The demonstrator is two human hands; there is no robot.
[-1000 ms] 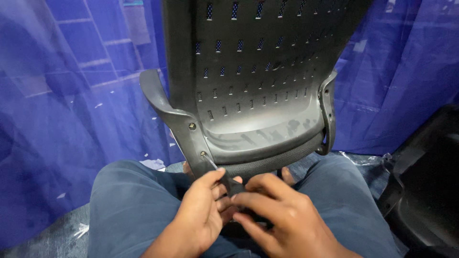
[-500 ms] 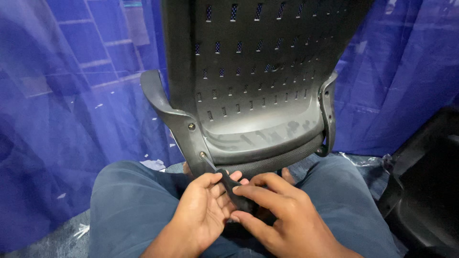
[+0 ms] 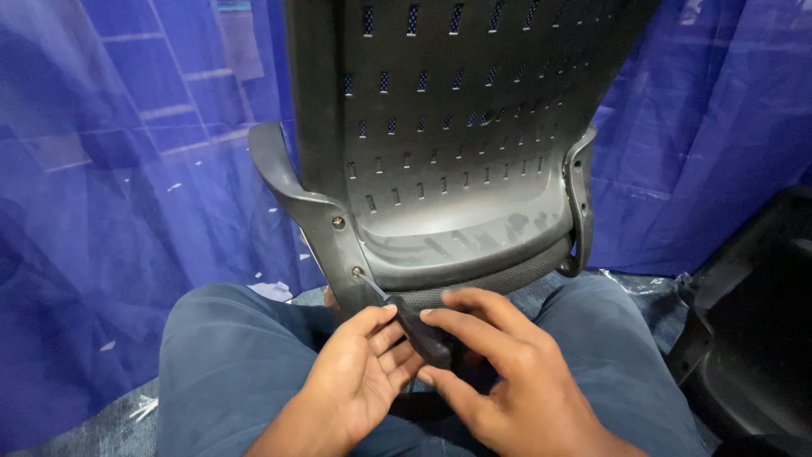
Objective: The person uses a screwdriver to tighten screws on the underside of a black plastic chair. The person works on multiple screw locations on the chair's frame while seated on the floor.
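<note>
My left hand (image 3: 359, 381) curls its thumb and fingers around the black handle of a screwdriver (image 3: 419, 332), and my right hand (image 3: 499, 372) closes on the same handle from the other side, index finger stretched along its top. Both hands sit just below the chair back (image 3: 448, 161), over my lap. The screwdriver's thin metal shaft slants up and to the left from the handle, and its tip meets the lower screw (image 3: 358, 272) on the chair back's left bracket (image 3: 326, 224). A second screw (image 3: 338, 223) sits on that bracket just above the first. The chair back is dark grey plastic with rows of small slots, standing upright between my knees; a matching curved bracket (image 3: 580, 199) runs down its right edge. My legs in blue jeans (image 3: 228, 364) lie below it on either side. Behind the chair back hangs a blue plastic sheet (image 3: 118, 195), and to the right of it, near my right knee, lies another black plastic chair part (image 3: 753, 338).
</note>
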